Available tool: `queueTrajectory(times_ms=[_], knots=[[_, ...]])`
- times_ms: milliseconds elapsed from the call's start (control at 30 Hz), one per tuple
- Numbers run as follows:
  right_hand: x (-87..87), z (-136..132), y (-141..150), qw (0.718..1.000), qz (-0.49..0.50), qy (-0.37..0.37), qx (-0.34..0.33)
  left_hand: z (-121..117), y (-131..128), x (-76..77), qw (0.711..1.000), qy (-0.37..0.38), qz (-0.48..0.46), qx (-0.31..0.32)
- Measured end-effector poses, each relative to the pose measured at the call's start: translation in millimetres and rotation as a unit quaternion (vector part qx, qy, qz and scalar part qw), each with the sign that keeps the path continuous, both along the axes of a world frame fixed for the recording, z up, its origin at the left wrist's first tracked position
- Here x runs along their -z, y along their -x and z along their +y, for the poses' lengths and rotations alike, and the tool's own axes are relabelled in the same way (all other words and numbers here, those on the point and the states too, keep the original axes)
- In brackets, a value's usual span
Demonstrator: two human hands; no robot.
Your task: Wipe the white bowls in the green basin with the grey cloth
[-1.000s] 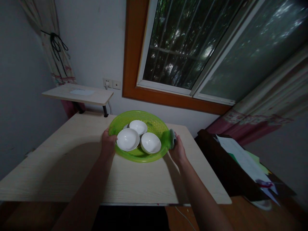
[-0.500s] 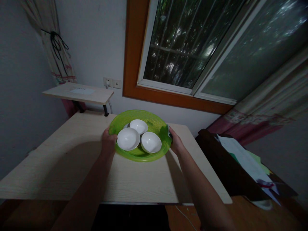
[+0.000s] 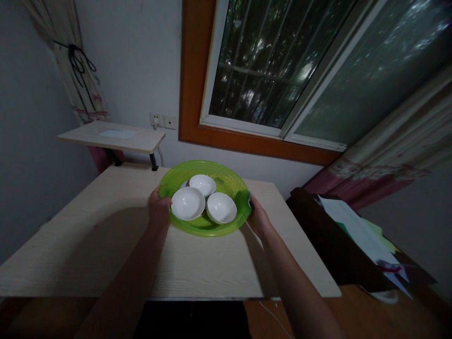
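While the left grip (image 3: 158,209) was clamped on the near-left edge of the green basin (image 3: 201,231), its thumb curled inside beside the left white bowl (image 3: 188,204), the right grip (image 3: 259,216) lay against the opposite edge, and whether its fingers were closed could not be told. The right white bowl (image 3: 221,208) and the rear white bowl (image 3: 202,184) sat in the basin too. It was over the far part of the table (image 3: 205,268), right of the raised shelf (image 3: 137,140).
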State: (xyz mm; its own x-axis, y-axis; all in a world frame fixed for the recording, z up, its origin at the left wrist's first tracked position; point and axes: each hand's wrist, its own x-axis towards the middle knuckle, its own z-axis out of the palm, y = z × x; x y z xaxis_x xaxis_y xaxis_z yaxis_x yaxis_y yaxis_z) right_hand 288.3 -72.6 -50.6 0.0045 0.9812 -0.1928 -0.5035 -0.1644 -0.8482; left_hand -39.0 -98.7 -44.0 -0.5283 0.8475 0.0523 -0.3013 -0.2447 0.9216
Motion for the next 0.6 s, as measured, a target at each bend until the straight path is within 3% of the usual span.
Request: queueTrajectory(times_ms=[200, 600], knots=[[4.5, -4, 5, 1.0, -0.002, 0.01, 0.026, 3, 3, 1.9, 1.0, 0.03, 0.0, 0.005], [-15.4, 57, -6, 0.996, 0.011, 0.058, -0.06, 2, 5, -5.1, 0.998, 0.053, -0.016, 0.006]])
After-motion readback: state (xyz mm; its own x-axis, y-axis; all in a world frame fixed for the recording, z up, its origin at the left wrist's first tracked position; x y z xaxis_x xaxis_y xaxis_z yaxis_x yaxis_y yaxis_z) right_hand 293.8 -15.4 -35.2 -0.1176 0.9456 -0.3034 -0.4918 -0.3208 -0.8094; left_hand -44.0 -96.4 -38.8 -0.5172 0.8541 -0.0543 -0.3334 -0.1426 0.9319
